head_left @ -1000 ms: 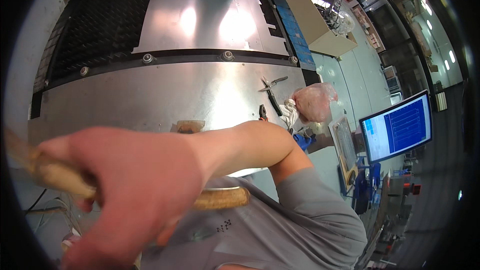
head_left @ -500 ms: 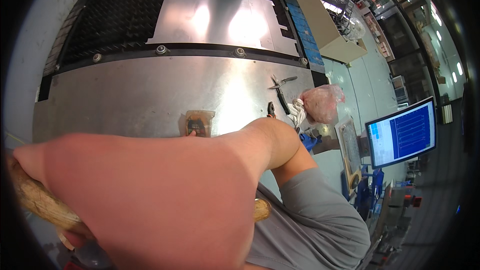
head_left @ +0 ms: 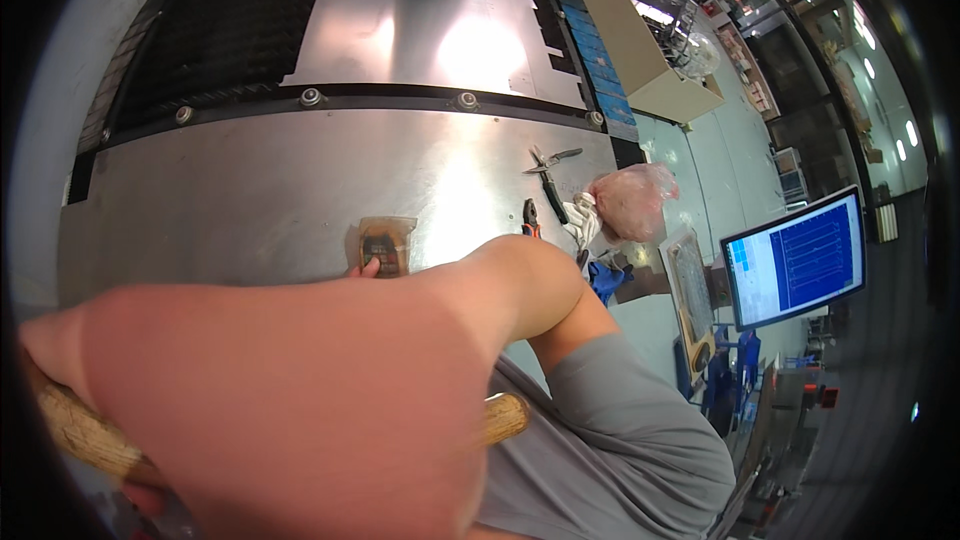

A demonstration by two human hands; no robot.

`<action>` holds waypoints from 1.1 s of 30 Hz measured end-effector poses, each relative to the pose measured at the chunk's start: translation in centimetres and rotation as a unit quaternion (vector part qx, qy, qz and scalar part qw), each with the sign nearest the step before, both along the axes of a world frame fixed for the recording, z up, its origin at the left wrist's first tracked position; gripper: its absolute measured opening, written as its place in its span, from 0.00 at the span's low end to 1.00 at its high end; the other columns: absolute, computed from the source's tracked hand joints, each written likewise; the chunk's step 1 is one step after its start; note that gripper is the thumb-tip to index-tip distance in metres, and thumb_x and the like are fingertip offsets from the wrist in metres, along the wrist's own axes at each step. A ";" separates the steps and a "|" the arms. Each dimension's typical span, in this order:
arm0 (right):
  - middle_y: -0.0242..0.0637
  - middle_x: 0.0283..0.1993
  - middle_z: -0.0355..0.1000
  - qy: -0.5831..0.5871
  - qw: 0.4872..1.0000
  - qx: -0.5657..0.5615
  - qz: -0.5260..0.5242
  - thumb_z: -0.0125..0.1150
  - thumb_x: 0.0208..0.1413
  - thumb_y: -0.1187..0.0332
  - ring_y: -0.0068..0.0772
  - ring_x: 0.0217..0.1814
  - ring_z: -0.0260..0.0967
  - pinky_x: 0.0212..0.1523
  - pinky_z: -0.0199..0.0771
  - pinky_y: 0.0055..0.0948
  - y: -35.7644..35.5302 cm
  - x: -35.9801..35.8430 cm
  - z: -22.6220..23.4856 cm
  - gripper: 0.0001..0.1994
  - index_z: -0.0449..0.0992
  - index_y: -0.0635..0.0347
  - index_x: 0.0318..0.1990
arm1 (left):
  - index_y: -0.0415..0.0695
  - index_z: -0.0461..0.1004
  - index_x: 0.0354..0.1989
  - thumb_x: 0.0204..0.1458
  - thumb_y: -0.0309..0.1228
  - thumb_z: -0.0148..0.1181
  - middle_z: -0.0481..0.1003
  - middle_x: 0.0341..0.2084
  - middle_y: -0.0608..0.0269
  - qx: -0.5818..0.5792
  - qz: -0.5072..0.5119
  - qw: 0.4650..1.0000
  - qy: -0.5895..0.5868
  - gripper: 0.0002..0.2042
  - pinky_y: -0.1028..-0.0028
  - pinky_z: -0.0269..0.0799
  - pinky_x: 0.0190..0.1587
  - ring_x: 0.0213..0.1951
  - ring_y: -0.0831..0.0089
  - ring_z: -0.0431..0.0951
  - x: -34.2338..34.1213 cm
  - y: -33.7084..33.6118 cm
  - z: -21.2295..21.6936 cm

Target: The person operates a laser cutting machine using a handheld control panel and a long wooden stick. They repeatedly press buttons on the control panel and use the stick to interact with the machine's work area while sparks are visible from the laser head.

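My right hand [head_left: 290, 390] is very close to the camera and blurred, filling the lower left. It is closed round a wooden handle [head_left: 505, 418] that sticks out on both sides of the fist; whatever the handle belongs to cannot be made out. The bent right arm runs back to a grey sleeve. Beyond it, a small brown block with a dark face [head_left: 385, 243] rests on the bare metal table [head_left: 230, 180]. My left hand [head_left: 369, 268] grips its near edge, thumb on top; the right arm hides the rest of that hand.
Pliers with black handles [head_left: 549, 180], a second pair with orange grips [head_left: 530, 218], a white cloth [head_left: 582, 218] and a pinkish plastic bag [head_left: 636, 202] lie at the table's right. A metal sheet [head_left: 400, 40] lies beyond the rail. A monitor [head_left: 795, 258] stands right.
The view has shifted slightly, so the table and tools sit a little further left. My right fist appears slightly lower in the picture. More of the left thumb shows on the block.
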State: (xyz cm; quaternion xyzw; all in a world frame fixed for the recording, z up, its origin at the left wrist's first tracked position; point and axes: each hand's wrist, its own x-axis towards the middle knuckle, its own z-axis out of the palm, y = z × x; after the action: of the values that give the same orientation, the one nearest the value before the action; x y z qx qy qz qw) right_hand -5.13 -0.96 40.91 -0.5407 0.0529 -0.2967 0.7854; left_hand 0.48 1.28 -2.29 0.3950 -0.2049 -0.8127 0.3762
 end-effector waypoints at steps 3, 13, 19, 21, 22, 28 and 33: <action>0.32 0.35 0.74 0.000 1.000 0.003 -0.001 0.77 0.54 0.59 0.24 0.32 0.75 0.28 0.76 0.27 0.3 -0.2 0.2 0.34 0.64 0.63 0.61 | 0.39 0.75 0.62 0.68 0.40 0.61 0.80 0.51 0.63 -0.001 -0.003 1.000 0.000 0.21 0.71 0.72 0.58 0.53 0.74 0.77 -0.1 0.2 0.0; 0.32 0.33 0.75 0.037 0.999 -0.003 -0.013 0.79 0.51 0.60 0.26 0.32 0.76 0.28 0.76 0.29 -1.3 -0.3 0.2 0.31 0.67 0.64 0.56 | 0.39 0.75 0.62 0.68 0.40 0.62 0.80 0.51 0.63 -0.001 -0.008 1.000 -0.002 0.21 0.71 0.72 0.59 0.54 0.74 0.77 -0.3 -0.3 0.1; 0.33 0.31 0.75 0.046 0.999 0.007 -0.010 0.80 0.50 0.60 0.27 0.31 0.77 0.28 0.77 0.30 0.1 -0.5 1.3 0.29 0.69 0.64 0.53 | 0.39 0.75 0.62 0.68 0.40 0.62 0.79 0.51 0.63 -0.002 -0.011 1.000 -0.002 0.21 0.71 0.71 0.59 0.54 0.74 0.77 -0.4 -0.2 0.3; 0.33 0.31 0.75 0.053 0.999 0.006 -0.008 0.80 0.50 0.60 0.27 0.31 0.77 0.28 0.77 0.30 -0.6 0.1 1.0 0.29 0.70 0.64 0.52 | 0.39 0.74 0.62 0.68 0.41 0.62 0.79 0.51 0.63 -0.004 -0.012 1.000 -0.005 0.21 0.71 0.71 0.59 0.54 0.74 0.77 -0.4 -0.3 0.4; 0.33 0.31 0.75 0.056 0.998 0.008 -0.007 0.80 0.49 0.60 0.28 0.31 0.77 0.28 0.77 0.30 -1.0 0.4 0.8 0.29 0.70 0.64 0.51 | 0.39 0.74 0.62 0.68 0.41 0.62 0.79 0.51 0.63 -0.003 -0.010 1.000 -0.006 0.21 0.71 0.71 0.59 0.54 0.74 0.77 -0.4 -0.4 0.4; 0.33 0.29 0.76 0.073 0.997 0.012 -0.013 0.81 0.48 0.60 0.29 0.31 0.78 0.28 0.77 0.31 -1.9 0.5 0.3 0.27 0.72 0.64 0.48 | 0.39 0.74 0.62 0.68 0.41 0.62 0.79 0.52 0.63 -0.007 -0.016 1.000 -0.006 0.22 0.71 0.71 0.59 0.55 0.74 0.77 -0.7 -0.7 0.3; 0.33 0.28 0.76 0.082 0.996 0.017 -0.011 0.82 0.47 0.60 0.29 0.31 0.79 0.28 0.77 0.32 -0.8 -0.5 2.3 0.26 0.73 0.64 0.46 | 0.39 0.74 0.62 0.68 0.41 0.62 0.79 0.52 0.63 -0.014 -0.017 1.000 -0.006 0.22 0.71 0.71 0.59 0.55 0.74 0.76 -0.8 -0.6 0.3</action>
State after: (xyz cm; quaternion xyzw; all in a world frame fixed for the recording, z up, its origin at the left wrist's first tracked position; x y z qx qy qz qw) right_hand -5.61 -1.79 43.22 -0.5497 0.1284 -0.2590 0.7838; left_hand -0.33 0.69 -1.95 0.3911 -0.2257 -0.8135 0.3664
